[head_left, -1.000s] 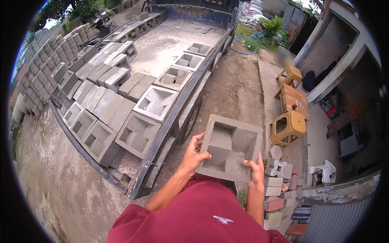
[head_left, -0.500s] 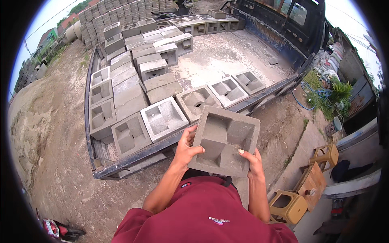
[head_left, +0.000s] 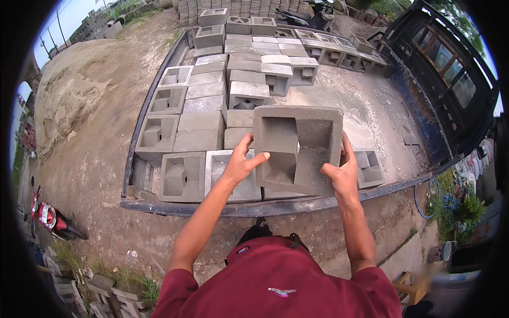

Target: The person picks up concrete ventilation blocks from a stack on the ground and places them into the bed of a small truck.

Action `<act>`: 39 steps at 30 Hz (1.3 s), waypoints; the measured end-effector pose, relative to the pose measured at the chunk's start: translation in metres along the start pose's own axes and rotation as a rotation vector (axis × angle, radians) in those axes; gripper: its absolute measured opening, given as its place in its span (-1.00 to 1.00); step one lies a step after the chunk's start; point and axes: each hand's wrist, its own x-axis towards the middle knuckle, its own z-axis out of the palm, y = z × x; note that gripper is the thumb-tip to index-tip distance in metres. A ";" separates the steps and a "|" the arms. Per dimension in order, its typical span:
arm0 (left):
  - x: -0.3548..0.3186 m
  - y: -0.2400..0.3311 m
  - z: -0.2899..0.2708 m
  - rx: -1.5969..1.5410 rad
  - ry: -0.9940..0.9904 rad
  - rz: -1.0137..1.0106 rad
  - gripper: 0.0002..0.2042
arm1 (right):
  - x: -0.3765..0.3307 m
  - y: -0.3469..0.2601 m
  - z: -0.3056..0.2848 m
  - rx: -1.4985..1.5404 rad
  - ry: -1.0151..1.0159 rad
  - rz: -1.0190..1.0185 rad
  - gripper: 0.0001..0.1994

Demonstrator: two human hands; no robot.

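Between both hands I hold a square grey concrete block with recessed compartments facing me. My left hand grips its left side, thumb on the front rim. On its right side my right hand is closed, thumb over the lower right edge. The held block is raised over the near edge of the truck bed and hides part of the row behind it. A paler block lies behind my left hand, and another block shows just right of my right hand.
Rows of similar blocks fill the bed's left and far sides. The truck's dark cab stands at the right. A red motorcycle is parked on the dirt at left. Blue hose and plants lie at right.
Both hands have lifted the block and carried it forward, from in front of my body to over the truck bed's near edge. My view has turned toward the right.
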 end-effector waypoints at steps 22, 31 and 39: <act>0.228 -0.109 -0.070 0.999 -0.095 0.093 -0.13 | 0.317 0.221 -0.007 -1.242 -0.443 -0.361 0.04; 0.315 -0.143 -0.027 1.109 -0.433 0.225 0.26 | 0.328 0.270 -0.012 -1.128 -0.613 -0.319 0.03; 0.350 -0.169 -0.026 1.137 -0.627 0.273 0.13 | 0.336 0.280 -0.008 -1.096 -0.683 -0.310 0.02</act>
